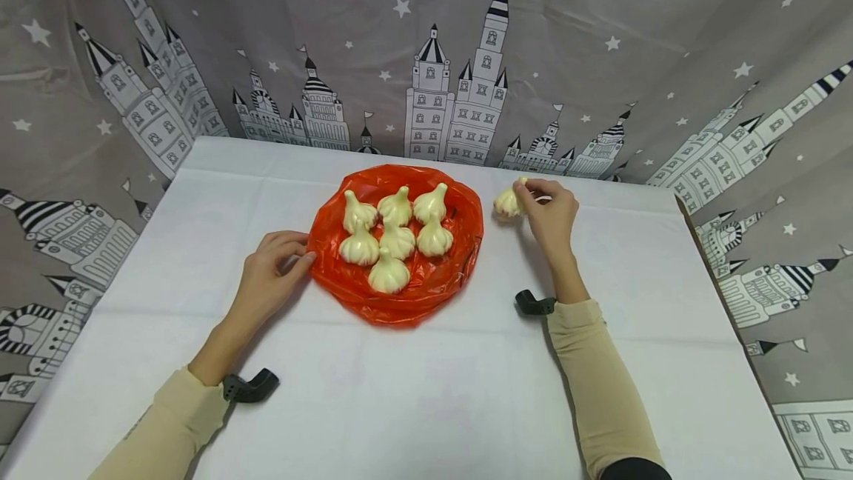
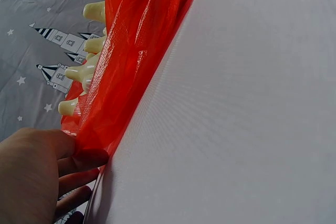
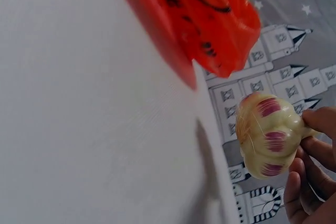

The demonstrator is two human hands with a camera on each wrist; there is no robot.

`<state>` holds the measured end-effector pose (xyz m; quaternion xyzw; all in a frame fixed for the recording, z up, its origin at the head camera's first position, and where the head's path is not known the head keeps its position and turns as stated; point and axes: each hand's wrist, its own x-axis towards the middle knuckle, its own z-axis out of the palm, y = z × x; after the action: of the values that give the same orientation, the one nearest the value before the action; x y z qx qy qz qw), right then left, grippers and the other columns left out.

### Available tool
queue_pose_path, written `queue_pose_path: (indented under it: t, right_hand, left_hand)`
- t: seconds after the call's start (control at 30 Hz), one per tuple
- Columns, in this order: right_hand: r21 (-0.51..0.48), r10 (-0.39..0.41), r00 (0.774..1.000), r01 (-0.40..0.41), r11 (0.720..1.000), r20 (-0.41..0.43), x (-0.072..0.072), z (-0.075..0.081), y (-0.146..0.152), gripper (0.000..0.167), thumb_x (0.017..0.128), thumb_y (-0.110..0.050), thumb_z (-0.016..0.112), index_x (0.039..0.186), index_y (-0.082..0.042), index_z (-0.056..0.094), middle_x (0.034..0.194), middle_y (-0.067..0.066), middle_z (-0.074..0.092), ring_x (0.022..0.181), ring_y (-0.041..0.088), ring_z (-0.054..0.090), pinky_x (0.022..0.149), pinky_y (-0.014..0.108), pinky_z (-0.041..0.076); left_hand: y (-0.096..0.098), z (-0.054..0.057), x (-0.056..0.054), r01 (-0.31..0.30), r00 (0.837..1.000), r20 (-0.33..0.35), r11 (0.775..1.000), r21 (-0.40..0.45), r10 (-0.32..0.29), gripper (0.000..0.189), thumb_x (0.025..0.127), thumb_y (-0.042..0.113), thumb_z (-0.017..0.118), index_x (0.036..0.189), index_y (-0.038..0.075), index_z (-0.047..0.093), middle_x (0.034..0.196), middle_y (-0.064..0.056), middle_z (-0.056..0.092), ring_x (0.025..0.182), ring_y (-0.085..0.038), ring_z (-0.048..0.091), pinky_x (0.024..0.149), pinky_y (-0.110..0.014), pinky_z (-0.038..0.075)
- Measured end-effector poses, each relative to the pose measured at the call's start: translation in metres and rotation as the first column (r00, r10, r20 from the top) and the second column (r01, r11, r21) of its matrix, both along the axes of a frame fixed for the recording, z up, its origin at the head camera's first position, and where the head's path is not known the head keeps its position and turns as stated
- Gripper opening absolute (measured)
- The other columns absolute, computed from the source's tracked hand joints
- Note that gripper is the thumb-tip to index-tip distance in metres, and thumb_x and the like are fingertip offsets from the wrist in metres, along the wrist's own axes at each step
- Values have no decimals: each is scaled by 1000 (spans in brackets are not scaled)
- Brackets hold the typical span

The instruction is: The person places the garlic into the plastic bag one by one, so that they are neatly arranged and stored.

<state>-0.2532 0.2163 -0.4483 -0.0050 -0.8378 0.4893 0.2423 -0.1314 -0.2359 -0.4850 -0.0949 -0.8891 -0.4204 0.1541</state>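
Note:
A red plastic bag (image 1: 400, 311), its rim spread out in a round, lies on the white table with several garlic bulbs (image 1: 389, 272) in it. My left hand (image 1: 269, 269) is at the bag's left side. In the left wrist view, the thumb and forefinger of that hand (image 2: 39, 174) pinch the bag's edge (image 2: 126, 72). Right of the bag, my right hand (image 1: 552, 215) holds a single garlic bulb (image 1: 508, 204) by its stem. The right wrist view shows this bulb (image 3: 270, 137) with purple streaks, above the cloth, apart from the bag (image 3: 210, 30).
A white cloth (image 1: 426, 406) covers the table. Behind and around it hangs a grey curtain (image 1: 373, 13) printed with castles and stars. The table's right edge (image 1: 716, 280) shows as a dark line. Each wrist wears a black camera mount (image 1: 252, 386).

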Motion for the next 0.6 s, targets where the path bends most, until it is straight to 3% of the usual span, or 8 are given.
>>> queue_pose_path:
  t: [0.3,0.6]
  right_hand:
    - [17,108,992,-107,994,-72,17,33,-28,22,93,-22,81,102,-2,83,96,15,77,81,16,67,73,22,54]
    - [18,274,955,-273,962,-115,42,55,-60,15,94,-21,81,101,-9,84,92,10,76,83,17,66,75,31,56]
  left_hand:
    - [0,1,1,-7,1000,14,1000,-7,7,13,99,12,72,88,5,74,122,-15,73,123,-32,58,96,-1,32]
    - [0,-1,0,-3,1000,10,1000,-5,3,13,99,11,72,88,5,74,122,-15,73,124,-32,58,97,-2,33]
